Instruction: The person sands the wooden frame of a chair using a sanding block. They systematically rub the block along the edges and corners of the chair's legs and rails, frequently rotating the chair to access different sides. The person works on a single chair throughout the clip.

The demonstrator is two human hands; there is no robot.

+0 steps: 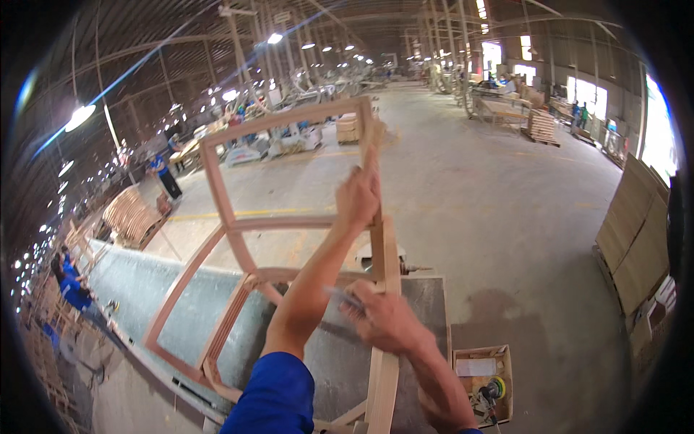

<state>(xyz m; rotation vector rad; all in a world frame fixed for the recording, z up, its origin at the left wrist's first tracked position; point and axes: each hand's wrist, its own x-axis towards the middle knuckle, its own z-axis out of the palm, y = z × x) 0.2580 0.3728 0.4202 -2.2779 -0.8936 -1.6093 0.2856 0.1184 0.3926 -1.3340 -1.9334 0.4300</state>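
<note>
A bare wooden chair frame [219, 181] stands on the work table, its open back rising in front of me. My left hand [356, 201] is wrapped round the right upright of that back, with the arm reaching across the frame. Lower down, beside the same upright, my right hand [383, 317] is closed on a small grey, thin piece [340, 294]. Blur hides what kind of piece it is. The slatted side [225, 318] of the frame lies toward the left, over the table.
The long grey-topped table [130, 278] runs off to the left, where people in blue work. At lower right, a wooden box [460, 354] holds a sander [494, 389]. Tall brown panels [630, 239] lean at far right. Curved wooden parts [132, 215] are stacked at left.
</note>
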